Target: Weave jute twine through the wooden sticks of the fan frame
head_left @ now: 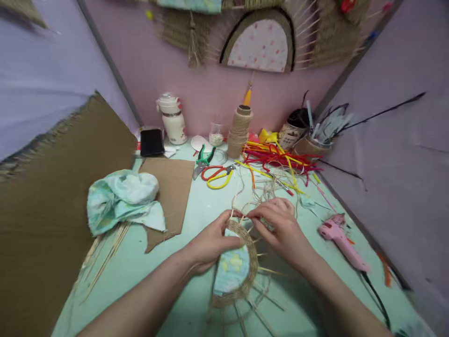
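Item: half-round (234,267), near side of the scissors (219,177), left hand (212,243) clamped on it, right hand (278,222) pinched together, seemingly on twine (242,185), best, I'd judge, drawn evenly snug

1. The back wall (199,93) is dusty pink.
2. Woven hangings cover the upper part of the back wall, among them a half-circle hanging (259,49) with a spotted centre and black band.
3. Left of the back wall, beyond a grey strip (106,56), stands a pale lavender wall (59,75), creased like cloth.
4. Right of the back wall is a greyish-lilac wall (386,154).
5. A pale green tabletop (199,213) extends forward from the back wall.
6. Soft light falls on the back wall.
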Demonstrator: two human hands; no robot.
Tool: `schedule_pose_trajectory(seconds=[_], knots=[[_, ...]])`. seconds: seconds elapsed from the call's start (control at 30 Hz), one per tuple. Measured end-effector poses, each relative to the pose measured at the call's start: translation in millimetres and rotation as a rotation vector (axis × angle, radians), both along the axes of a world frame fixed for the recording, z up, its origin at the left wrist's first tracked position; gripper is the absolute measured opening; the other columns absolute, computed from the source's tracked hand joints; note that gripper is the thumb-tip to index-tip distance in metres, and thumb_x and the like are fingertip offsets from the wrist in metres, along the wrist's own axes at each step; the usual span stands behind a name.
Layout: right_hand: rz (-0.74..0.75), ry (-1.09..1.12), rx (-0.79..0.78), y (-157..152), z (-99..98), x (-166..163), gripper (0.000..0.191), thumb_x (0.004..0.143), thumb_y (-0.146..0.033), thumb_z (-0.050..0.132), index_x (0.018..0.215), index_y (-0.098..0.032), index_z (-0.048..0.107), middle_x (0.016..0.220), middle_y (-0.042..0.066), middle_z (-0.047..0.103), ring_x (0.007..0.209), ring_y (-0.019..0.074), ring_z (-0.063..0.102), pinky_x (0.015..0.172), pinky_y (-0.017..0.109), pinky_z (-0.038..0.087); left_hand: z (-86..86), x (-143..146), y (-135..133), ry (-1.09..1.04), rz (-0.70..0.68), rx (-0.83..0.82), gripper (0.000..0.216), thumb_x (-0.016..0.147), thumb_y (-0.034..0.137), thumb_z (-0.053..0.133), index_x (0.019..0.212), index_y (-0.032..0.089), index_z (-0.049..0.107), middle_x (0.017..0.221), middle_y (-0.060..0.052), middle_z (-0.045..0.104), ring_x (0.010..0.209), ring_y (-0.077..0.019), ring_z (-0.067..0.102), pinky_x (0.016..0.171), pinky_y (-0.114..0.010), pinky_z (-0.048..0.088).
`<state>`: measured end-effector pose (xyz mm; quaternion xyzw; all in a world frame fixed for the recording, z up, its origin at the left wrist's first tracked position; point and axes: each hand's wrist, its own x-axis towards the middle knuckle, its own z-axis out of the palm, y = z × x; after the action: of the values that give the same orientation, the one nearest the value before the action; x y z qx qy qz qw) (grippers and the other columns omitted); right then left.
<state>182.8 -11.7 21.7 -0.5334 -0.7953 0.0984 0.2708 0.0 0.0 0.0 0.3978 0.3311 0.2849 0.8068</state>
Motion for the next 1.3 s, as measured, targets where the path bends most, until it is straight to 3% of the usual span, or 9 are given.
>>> schedule_pose_trajectory(seconds=[0.4, 0.63, 0.9, 1.3], knots=[[-0.019, -0.147, 0.138, -2.3, 1.3, -4.3, 0.014, 0.085, -0.020, 0.053, 0.090, -0.025, 0.065, 0.080, 0.002, 0.063, 0.082, 0.0187, 0.047, 0.089, 0.043, 0.023, 2.8, 1.9, -0.2, -0.003, 0.042, -0.051, 0.039, 0.069, 0.020, 0.067, 0.105, 0.022, 0.052, 0.090, -0.001, 0.058, 0.077, -0.0134, 0.055, 0.070, -0.025, 0.041], [0.011, -0.160, 0.200, -3.4, -2.7, -11.2, 0.011, 0.084, -0.023, 0.055, 0.084, -0.024, 0.065, 0.080, 0.002, 0.064, 0.085, 0.0194, 0.048, 0.092, 0.045, 0.020, 1.4, 5.6, 1.9, 0.078, 0.172, 0.040, 0.019, 0.078, 0.034, 0.058, 0.083, 0.015, 0.057, 0.078, -0.002, 0.058, 0.070, -0.0109, 0.053, 0.066, -0.022, 0.040], [0.036, -0.144, 0.183, -4.7, -13.5, -15.6, 0.008, 0.083, -0.025, 0.058, 0.085, -0.024, 0.065, 0.081, 0.001, 0.064, 0.086, 0.0190, 0.047, 0.090, 0.044, 0.021, -9.9, 6.9, 4.1, 0.261, 0.257, 0.103, 0.020, 0.076, 0.035, 0.059, 0.073, 0.015, 0.058, 0.070, -0.002, 0.063, 0.065, -0.0117, 0.056, 0.065, -0.023, 0.042], [-0.019, -0.017, 0.113, -4.9, -5.2, -13.0, 0.012, 0.080, -0.024, 0.057, 0.090, -0.022, 0.063, 0.089, 0.004, 0.064, 0.090, 0.0210, 0.048, 0.088, 0.043, 0.026, -4.2, 4.6, 7.6, 0.375, 0.230, 0.072, 0.023, 0.071, 0.037, 0.063, 0.072, 0.014, 0.060, 0.069, -0.006, 0.068, 0.065, -0.0158, 0.062, 0.063, -0.025, 0.046]])
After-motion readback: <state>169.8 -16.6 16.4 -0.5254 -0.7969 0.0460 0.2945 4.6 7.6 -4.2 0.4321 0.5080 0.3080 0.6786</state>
